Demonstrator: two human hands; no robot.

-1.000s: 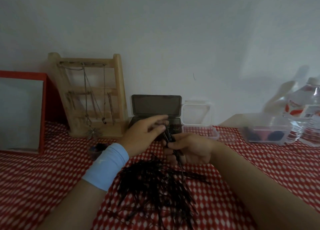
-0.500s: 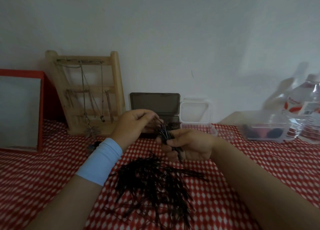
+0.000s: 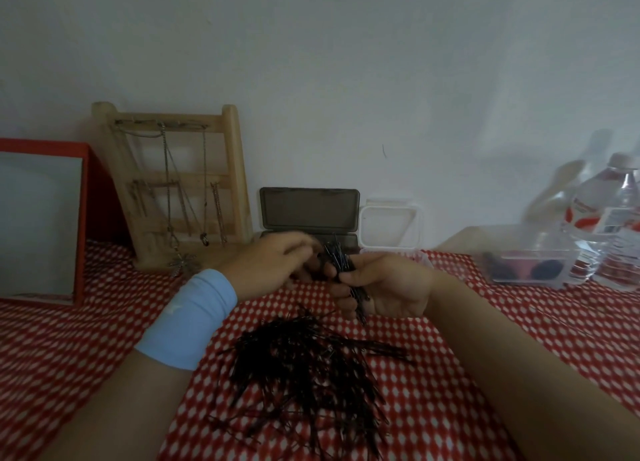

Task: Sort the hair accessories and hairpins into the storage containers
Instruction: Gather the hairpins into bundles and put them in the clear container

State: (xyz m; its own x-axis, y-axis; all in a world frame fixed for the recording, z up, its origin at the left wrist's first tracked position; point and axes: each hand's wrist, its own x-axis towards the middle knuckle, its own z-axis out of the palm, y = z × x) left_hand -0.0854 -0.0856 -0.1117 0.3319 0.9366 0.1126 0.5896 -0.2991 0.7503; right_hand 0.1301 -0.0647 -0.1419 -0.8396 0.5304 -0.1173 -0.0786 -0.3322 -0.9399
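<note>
Wall (image 3: 346, 62), plain and grey, fills the upper half of the view. A red-and-white checked tablecloth (image 3: 69, 339) covers the table below it. At nine o'clock a red-framed panel (image 3: 38, 218) stands at the back left. A wooden rack (image 3: 188, 179) hung with chains (image 3: 168, 183) is just beside it at ten o'clock.

A loose pile of black hairpins (image 3: 304, 367) lies on the cloth at six o'clock, between the person's two forearms. Water bottles (image 3: 620, 225) stand at three o'clock by the right edge of view. A clear tub (image 3: 533, 256) holding dark round accessories sits just to their left.

At twelve o'clock, against the wall, a dark case (image 3: 310, 207) stands open with its lid up. A small clear box (image 3: 389, 226) with a raised white lid is just beside it on the right. Both hands meet in front of the case and partly hide its tray.

The right hand (image 3: 384, 284) is curled round a bundle of hairpins (image 3: 341, 263), held upright above the cloth. The left hand (image 3: 273, 266), with a pale blue wristband (image 3: 188, 318) behind it, reaches to the bundle's top. Motion blur hides whether its fingers pinch anything.

Wide stretches of cloth run to the left edge at eight o'clock and the right edge at four o'clock.
</note>
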